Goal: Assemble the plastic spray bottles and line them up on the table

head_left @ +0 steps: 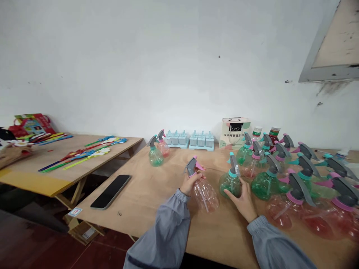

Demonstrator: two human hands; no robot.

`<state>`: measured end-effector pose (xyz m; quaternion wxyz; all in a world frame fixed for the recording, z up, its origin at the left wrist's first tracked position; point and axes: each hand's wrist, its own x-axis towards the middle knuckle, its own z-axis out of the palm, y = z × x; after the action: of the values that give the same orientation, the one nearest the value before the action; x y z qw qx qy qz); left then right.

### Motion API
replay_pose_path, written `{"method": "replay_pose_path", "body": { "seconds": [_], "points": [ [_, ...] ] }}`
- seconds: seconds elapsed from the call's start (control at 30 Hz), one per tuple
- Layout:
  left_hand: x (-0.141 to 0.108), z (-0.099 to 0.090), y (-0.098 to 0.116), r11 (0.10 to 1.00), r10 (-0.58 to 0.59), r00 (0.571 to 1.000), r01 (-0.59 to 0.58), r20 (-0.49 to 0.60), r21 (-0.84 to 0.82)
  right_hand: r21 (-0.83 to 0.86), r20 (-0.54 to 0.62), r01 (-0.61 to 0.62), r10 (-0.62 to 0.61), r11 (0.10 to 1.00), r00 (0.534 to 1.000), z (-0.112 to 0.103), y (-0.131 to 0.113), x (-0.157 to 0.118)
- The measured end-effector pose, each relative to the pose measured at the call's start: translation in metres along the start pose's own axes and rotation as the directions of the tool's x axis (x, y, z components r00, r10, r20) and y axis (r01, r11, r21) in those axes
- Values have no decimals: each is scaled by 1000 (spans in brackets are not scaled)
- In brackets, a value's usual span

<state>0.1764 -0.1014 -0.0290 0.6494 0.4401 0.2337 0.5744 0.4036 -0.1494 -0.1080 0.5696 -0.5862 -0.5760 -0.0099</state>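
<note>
Plastic, clear and bulbous, gripped two at a time.
Left fingers [198, 176] grip the pink bottle [206, 196] near its collar, tilted over the wooden desk [146, 186]; right fingers [245, 188] clasp the green bottle [225, 183], upright there (squat as a gourd, under an angular grey head [235, 166]).

Premises appear to be a basic workroom or small workshop: scuffed white wall [168, 67], plain wooden worktable [148, 190], second wooden table [30, 177] alongside, numerous similar spray bottles [263, 185] grouped together.
</note>
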Motion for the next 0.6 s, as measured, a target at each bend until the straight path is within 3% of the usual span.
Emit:
{"method": "replay_pose_path", "body": {
  "seconds": [0.13, 0.27, 0.37, 0.5, 0.6],
  "points": [
    [-2, 5, 3, 1000, 30, 999, -31, 17, 7, 6, -2, 2, -2, 1000, 1000, 1, 1, 0],
    [-2, 5, 1, 1000, 21, 997, -20, -73, 19, 15, -8, 4, -4, 1000, 1000, 2, 3, 1],
    [-4, 3, 7, 994, 77, 996, -75, -33, 81, 24, -10, 2, -2, 1000, 1000, 2, 4, 1],
    [-7, -8, 37, 944, 187, 982, -184, 18, 273, 24, -9, 0, 0, 1000, 1000, 1, 5, 1],
    [-10, -37, 71, 864, 269, 959, -202, -85, 461, 26, -2, -9, 9, 1000, 1000, 1, 5, 1]
  ]
}}
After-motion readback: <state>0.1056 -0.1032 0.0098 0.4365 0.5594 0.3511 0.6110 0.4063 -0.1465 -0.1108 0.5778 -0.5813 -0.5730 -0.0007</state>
